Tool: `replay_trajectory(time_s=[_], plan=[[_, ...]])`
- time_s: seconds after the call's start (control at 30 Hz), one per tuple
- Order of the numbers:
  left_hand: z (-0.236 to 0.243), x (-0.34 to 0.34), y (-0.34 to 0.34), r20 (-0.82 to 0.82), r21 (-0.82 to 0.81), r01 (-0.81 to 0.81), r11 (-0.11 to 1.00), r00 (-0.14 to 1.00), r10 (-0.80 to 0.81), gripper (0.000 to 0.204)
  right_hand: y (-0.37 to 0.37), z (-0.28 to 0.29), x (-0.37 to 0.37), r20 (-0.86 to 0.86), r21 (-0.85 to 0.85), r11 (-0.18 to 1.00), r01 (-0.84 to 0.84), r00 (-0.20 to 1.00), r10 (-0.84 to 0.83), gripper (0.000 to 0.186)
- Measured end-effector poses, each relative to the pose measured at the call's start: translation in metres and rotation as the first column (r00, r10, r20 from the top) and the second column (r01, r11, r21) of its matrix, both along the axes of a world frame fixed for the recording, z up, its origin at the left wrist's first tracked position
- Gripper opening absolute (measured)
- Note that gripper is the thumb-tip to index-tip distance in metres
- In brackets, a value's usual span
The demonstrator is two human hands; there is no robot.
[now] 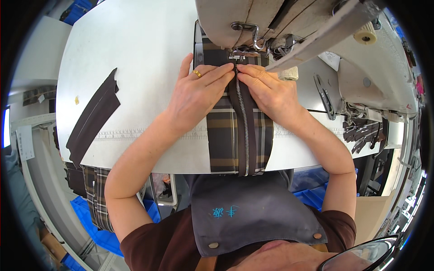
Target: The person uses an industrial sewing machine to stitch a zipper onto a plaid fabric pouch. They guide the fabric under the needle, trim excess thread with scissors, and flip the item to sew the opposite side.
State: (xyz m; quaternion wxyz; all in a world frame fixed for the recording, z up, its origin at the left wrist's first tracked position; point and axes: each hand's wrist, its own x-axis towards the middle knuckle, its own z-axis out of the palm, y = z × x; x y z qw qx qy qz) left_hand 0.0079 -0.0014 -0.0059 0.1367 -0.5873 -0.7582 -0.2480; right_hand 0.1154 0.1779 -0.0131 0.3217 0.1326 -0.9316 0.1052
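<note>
The left hand [194,95] and right hand [274,94] lay, fingers [221,73] mostly bunched, on the zipper [244,126] over plaid fabric [220,140] by the sewing machine [230,22]; whether they pinched it was unclear.

A sewing machine [235,20] stands over the far side of the white tabletop [135,58]. Plaid cloth [221,140] runs from under it to the near edge, a zip [245,126] lying lengthwise on top. Left hand [199,88] and right hand [271,90] meet at the zip just before the machine's foot [237,58], fingertips on either side of its teeth. A dark strip [92,119] lies by the left edge; scraps [364,131] lie toward the right end, with a metal tool [324,97] nearer the machine.
</note>
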Motion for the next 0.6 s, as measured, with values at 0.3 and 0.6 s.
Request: replay_trajectory(time_s=[0.3,0.6], plan=[[-0.003,-0.002,0.003,0.018,0.026,0.022,0.999,1.000,-0.022,0.028,0.001,0.002,-0.003,-0.006,-0.015,1.000,0.006,1.000,-0.007,0.026],[0.011,0.001,-0.021,-0.013,-0.073,-0.011,0.997,1.000,0.010,0.031,-0.002,0.021,0.004,0.199,-0.013,1.000,-0.028,0.980,0.030,0.029]])
